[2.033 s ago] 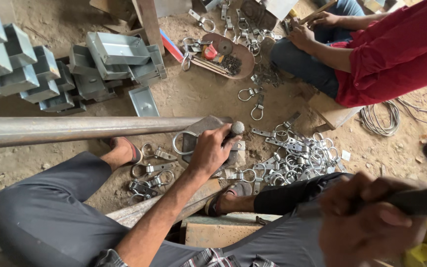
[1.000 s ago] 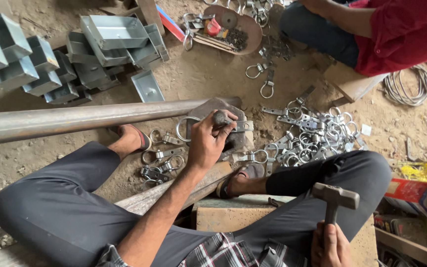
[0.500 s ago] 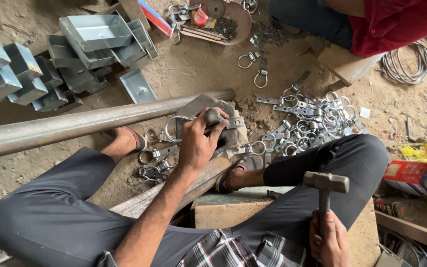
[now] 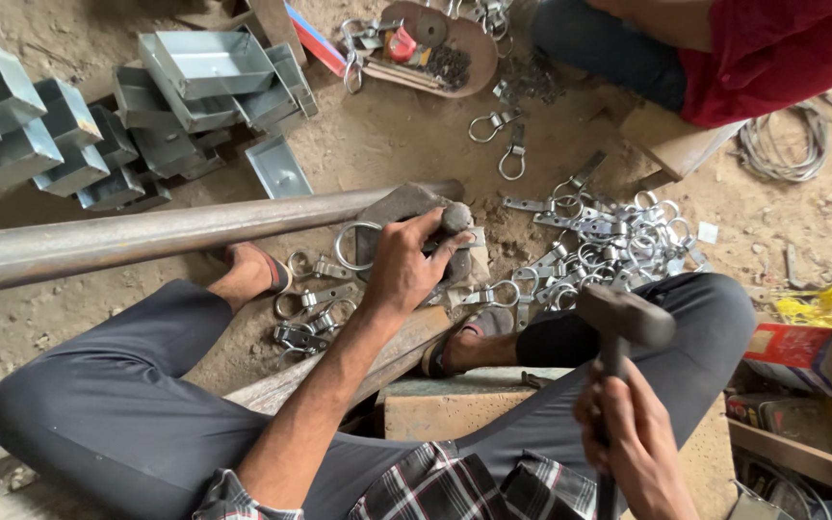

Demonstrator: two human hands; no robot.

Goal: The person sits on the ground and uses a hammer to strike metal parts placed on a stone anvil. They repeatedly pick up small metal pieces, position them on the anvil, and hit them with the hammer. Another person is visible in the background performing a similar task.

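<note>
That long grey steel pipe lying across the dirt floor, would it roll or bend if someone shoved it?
The long grey steel pipe looks rigid, so it probably would not bend. Being round, it may roll on the dirt floor, though the grey anvil block at its end, where the left hand rests, might check it. Its length suggests it is heavy to lift.

Steel ring fitting [image 4: 358, 246] lies on the block; dark-headed hammer [image 4: 625, 318] upright.

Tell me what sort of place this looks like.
Most likely a small metalworking shop with work done on a dirt floor. The right hand holds a hammer, the left hand steadies a metal piece beside a long steel pipe, and ring fittings and folded sheet-metal boxes lie around.
</note>
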